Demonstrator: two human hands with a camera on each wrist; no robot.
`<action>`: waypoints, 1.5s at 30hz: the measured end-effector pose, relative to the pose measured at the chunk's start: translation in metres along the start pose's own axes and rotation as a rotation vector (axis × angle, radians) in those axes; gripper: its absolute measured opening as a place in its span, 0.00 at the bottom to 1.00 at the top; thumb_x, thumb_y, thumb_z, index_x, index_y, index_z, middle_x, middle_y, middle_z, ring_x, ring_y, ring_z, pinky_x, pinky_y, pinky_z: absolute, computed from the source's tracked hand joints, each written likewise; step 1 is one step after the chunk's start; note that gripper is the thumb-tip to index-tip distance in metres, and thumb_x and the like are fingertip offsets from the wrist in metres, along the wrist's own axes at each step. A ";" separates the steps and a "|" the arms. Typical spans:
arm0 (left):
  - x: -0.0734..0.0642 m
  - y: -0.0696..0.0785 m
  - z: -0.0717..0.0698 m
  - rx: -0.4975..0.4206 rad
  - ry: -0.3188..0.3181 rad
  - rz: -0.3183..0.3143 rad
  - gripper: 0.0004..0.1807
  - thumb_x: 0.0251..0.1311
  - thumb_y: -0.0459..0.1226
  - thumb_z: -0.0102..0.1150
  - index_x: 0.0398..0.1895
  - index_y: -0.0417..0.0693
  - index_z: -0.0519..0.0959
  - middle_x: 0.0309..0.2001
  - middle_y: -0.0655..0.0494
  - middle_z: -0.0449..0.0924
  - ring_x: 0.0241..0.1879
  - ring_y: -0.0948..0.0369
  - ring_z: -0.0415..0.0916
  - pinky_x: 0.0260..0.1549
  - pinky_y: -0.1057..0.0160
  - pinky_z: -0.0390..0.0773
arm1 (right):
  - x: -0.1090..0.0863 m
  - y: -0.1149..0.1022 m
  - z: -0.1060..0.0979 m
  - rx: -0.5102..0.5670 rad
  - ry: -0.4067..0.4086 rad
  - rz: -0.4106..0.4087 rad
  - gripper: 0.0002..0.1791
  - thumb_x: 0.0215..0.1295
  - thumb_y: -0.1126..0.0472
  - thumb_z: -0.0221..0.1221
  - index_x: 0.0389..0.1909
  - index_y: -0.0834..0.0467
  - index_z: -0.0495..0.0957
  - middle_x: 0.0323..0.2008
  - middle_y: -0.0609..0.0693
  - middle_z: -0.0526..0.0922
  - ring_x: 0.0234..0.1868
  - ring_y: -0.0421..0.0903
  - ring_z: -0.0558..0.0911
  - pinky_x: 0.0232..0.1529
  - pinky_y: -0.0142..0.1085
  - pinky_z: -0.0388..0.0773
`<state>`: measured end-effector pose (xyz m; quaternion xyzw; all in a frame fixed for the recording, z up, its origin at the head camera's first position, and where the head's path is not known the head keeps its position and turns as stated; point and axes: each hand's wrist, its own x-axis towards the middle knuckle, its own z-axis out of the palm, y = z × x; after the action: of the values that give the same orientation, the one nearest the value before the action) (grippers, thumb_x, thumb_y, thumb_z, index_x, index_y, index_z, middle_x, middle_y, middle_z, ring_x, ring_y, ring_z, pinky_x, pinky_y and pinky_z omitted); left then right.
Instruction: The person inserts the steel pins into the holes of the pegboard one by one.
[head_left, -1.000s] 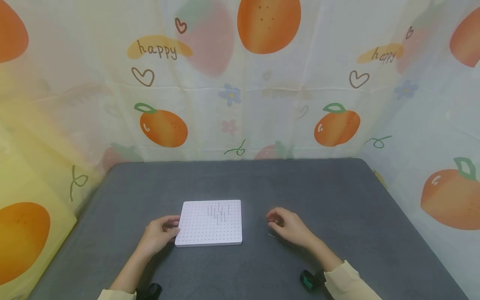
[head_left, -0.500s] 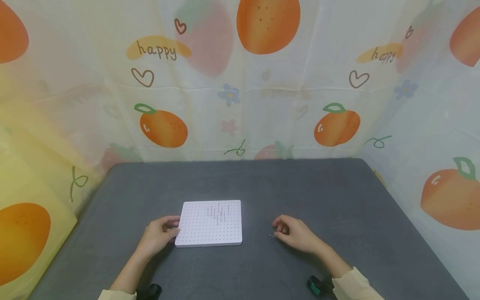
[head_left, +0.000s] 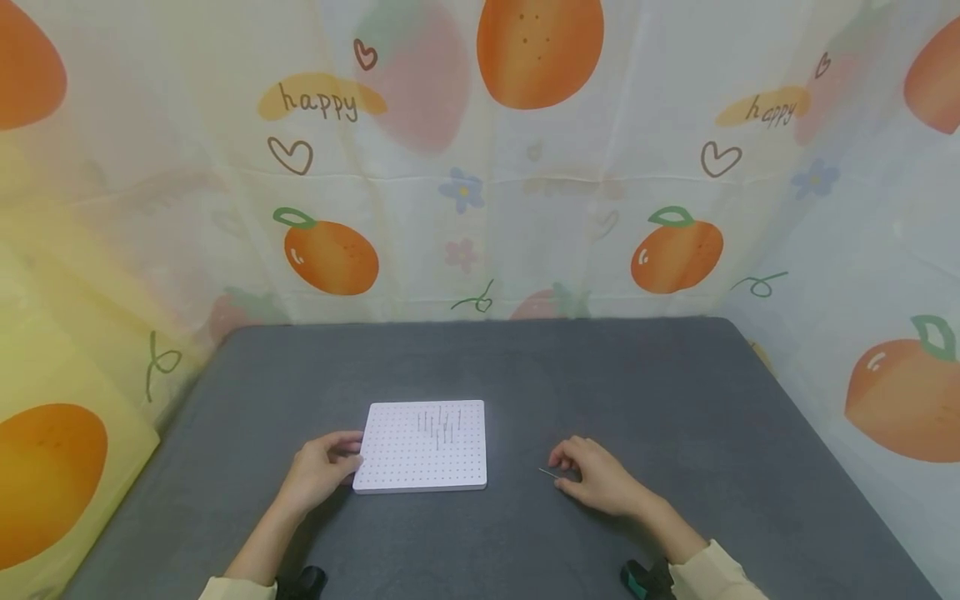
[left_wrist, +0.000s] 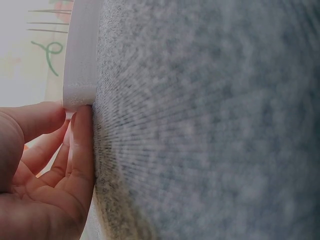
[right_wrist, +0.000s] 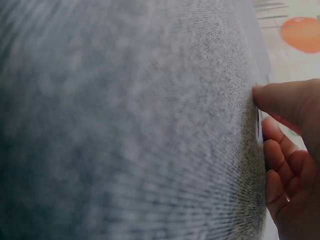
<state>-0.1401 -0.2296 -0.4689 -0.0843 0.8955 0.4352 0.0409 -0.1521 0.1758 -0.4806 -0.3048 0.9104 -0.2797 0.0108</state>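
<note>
A white pegboard (head_left: 397,462) with rows of small holes lies on the grey table. Several thin metal pins (head_left: 437,439) stand upright in its back right part. My left hand (head_left: 315,475) holds the board's left edge between thumb and fingers; in the left wrist view the thumb (left_wrist: 50,117) meets the board's edge (left_wrist: 80,70). To the right of the board, one loose thin pin (head_left: 548,472) lies on the table. My right hand (head_left: 600,479) is right at it, thumb and index finger parted around its near end, the other fingers loosely curled.
The grey table (head_left: 480,358) runs back to a fruit-printed curtain (head_left: 555,208), which also hangs at both sides. A dark wrist-worn device (head_left: 303,581) shows by the left sleeve, and another (head_left: 641,579) by the right sleeve.
My right hand has moved right and toward the near side, so that its thumb and index finger are at the loose pin. The left hand and the board have stayed put.
</note>
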 end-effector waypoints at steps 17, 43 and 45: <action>-0.001 0.002 -0.001 0.008 -0.002 -0.001 0.22 0.54 0.30 0.58 0.55 0.40 0.73 0.46 0.44 0.77 0.33 0.59 0.75 0.27 0.65 0.79 | -0.001 0.001 0.004 -0.004 0.036 -0.019 0.11 0.54 0.67 0.61 0.33 0.48 0.75 0.29 0.39 0.71 0.33 0.36 0.70 0.35 0.32 0.68; -0.001 0.001 -0.001 -0.021 -0.001 0.006 0.22 0.53 0.29 0.58 0.54 0.39 0.74 0.45 0.44 0.78 0.32 0.59 0.75 0.27 0.65 0.79 | 0.001 -0.013 0.005 -0.105 0.104 0.193 0.09 0.51 0.62 0.65 0.21 0.45 0.76 0.23 0.35 0.70 0.27 0.34 0.66 0.32 0.32 0.60; 0.000 0.001 0.000 -0.020 -0.002 0.004 0.22 0.53 0.29 0.58 0.54 0.39 0.74 0.45 0.44 0.77 0.32 0.60 0.75 0.27 0.65 0.79 | 0.002 -0.013 0.005 -0.129 0.092 0.188 0.09 0.51 0.61 0.65 0.21 0.46 0.76 0.23 0.35 0.71 0.27 0.34 0.67 0.32 0.32 0.61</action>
<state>-0.1404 -0.2292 -0.4681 -0.0827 0.8911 0.4445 0.0401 -0.1453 0.1639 -0.4775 -0.2048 0.9506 -0.2321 -0.0244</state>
